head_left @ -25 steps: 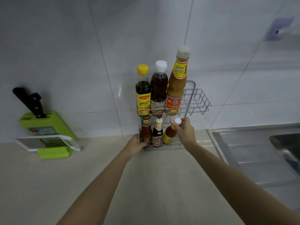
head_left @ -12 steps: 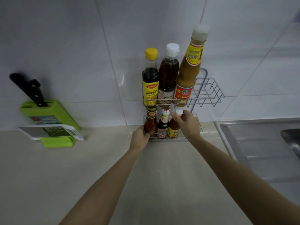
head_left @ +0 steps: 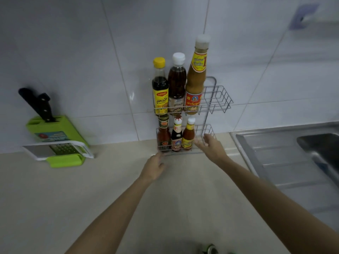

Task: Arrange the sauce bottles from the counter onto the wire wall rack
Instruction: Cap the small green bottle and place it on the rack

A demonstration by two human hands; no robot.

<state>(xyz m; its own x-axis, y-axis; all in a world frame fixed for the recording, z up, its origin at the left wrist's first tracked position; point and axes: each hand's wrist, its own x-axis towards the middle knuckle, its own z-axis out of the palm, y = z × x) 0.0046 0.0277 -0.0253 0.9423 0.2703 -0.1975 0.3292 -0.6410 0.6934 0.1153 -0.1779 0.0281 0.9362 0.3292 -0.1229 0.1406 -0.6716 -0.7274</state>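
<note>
My right hand (head_left: 211, 146) has let go of the small orange bottle (head_left: 188, 133), fingers spread and empty; left hand (head_left: 154, 166) seemingly loose, holding nothing; wire rack (head_left: 218, 99) looks full, task likely done.

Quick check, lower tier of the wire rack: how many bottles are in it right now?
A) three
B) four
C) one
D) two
A: the lower tier of the wire rack holds three small bottles side by side: a dark-capped red sauce bottle, a dark sauce bottle and a white-capped orange sauce bottle.
</note>
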